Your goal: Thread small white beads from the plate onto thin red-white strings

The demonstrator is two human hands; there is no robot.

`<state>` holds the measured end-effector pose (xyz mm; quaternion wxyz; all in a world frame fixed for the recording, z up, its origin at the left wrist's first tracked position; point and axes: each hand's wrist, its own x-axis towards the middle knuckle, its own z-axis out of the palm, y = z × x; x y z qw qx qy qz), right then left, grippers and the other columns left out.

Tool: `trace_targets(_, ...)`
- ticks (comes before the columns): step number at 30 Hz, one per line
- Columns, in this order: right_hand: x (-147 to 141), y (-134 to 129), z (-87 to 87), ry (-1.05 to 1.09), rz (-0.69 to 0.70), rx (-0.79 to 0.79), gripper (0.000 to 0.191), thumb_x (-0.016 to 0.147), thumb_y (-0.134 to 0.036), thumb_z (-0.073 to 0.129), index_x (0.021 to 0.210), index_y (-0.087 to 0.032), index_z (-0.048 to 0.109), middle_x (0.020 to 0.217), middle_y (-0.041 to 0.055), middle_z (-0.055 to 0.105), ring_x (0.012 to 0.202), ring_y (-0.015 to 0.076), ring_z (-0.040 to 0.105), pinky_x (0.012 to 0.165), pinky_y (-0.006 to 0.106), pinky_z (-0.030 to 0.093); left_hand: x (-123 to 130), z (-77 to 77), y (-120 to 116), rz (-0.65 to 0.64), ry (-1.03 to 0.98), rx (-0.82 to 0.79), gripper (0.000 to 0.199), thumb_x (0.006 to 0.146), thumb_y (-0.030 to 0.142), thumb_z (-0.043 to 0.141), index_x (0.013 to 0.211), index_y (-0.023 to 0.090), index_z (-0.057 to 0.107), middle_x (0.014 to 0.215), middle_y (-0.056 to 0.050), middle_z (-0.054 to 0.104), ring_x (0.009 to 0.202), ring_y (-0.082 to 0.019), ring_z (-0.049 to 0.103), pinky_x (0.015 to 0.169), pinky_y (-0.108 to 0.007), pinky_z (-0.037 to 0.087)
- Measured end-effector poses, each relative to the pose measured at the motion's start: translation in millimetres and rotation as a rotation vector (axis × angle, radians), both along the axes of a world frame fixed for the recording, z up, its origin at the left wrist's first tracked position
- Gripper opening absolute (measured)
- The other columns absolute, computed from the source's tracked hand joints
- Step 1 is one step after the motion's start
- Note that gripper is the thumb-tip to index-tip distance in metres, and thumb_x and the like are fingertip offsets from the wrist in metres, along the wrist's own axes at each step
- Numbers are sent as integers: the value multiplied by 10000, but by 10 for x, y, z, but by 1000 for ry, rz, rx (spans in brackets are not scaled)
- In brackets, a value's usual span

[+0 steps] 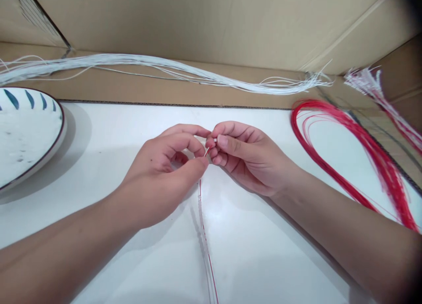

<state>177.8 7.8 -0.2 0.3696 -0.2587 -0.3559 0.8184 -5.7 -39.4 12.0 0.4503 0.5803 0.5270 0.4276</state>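
Note:
My left hand (165, 174) pinches a thin red and white strand pair (207, 152) between thumb and forefinger near the middle of the view. The strands (204, 233) hang down from it toward the bottom edge, with small clear or whitish pieces around their middle stretch. Right beside it, my right hand (249, 156) is closed, thumb against fingers, on a tiny white piece (215, 140) at the strands' upper end. Whether the strand passes through this piece cannot be made out. The fingertips of both hands nearly touch.
A plate (28, 137) with a dark rim and whitish contents stands at the left. Behind lies a long bundle of white strands (148, 62) on cardboard (184, 90). Looped red strands (332, 185) lie at the right, and a red and white bundle (379, 93) rests at the far right.

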Motion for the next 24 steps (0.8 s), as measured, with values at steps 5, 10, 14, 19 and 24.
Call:
trace_targets(5, 2, 3, 3, -12, -4, 10, 61, 852, -151, 809, 859, -148, 749, 785, 4, 766, 718, 64, 731, 712, 135, 616, 19, 14, 1, 1, -10, -11, 159, 820, 260, 707, 670, 214, 682, 1171, -40, 701, 1127, -247, 659, 620, -240, 513)
trace_targets(10, 0, 14, -11, -20, 1, 22, 64, 856, -158, 806, 883, -167, 749, 796, -5, 762, 719, 62, 719, 713, 139, 609, 22, 18, 9, 3, 1, -6, 152, 817, 250, 704, 672, 210, 682, 1175, -45, 703, 1115, -244, 661, 631, -243, 517)
trace_targets(14, -7, 1, -14, -13, -6, 78, 33, 883, -142, 769, 884, -164, 744, 790, 0, 758, 711, 63, 711, 715, 152, 601, 7, 16, 7, 3, -6, -16, 157, 816, 245, 704, 665, 206, 682, 1162, -46, 698, 1163, -248, 641, 635, -226, 514)
trace_targets(19, -44, -30, -36, -58, -57, 172, 90, 835, -188, 821, 853, -175, 734, 781, -1, 743, 716, 71, 690, 722, 179, 589, 8, 21, 5, 5, -16, -33, 154, 813, 250, 708, 669, 201, 682, 1179, -43, 692, 1107, -236, 653, 611, -223, 495)
trace_targets(24, -46, 20, 33, -194, -263, 77, 183, 758, -167, 851, 874, -167, 709, 747, -1, 725, 686, 83, 673, 675, 185, 573, 12, 10, 20, -4, -65, -82, 175, 835, 262, 683, 682, 181, 660, 1288, -44, 661, 958, -195, 659, 584, -236, 461)
